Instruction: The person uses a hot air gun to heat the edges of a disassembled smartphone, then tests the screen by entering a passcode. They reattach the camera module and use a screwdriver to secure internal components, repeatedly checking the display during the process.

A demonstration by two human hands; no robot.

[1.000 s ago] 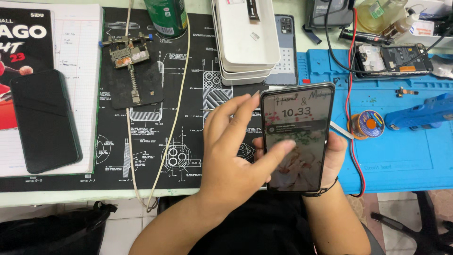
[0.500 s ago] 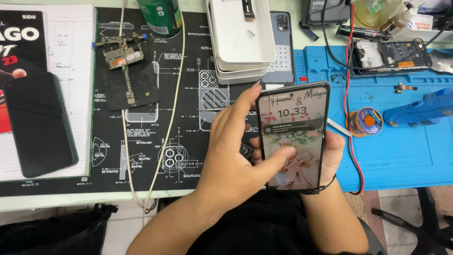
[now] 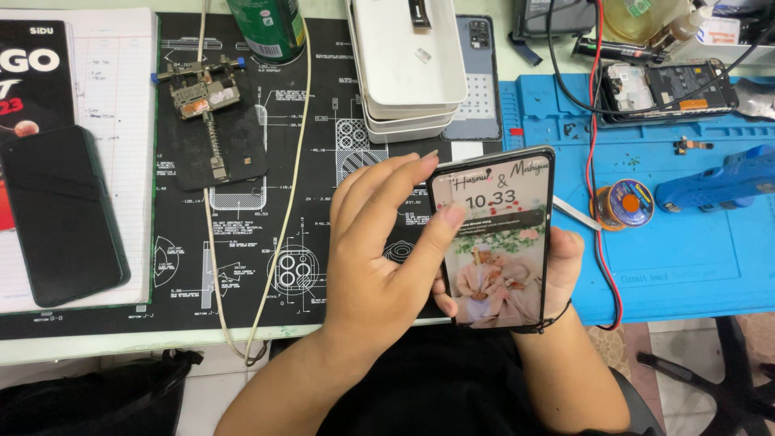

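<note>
I have the lit smartphone [image 3: 494, 238] cradled from behind in my right hand [image 3: 557, 266], just above the near edge of the table [image 3: 97, 343], while my left hand [image 3: 387, 258] lies across its left edge with the thumb on the glass. I judge this a screen check on the lock screen (photo wallpaper showing). The next move calls for a steady thumb swipe, the right-hand grip firm; a dark phone [image 3: 60, 214] lies well off to the left.
</note>
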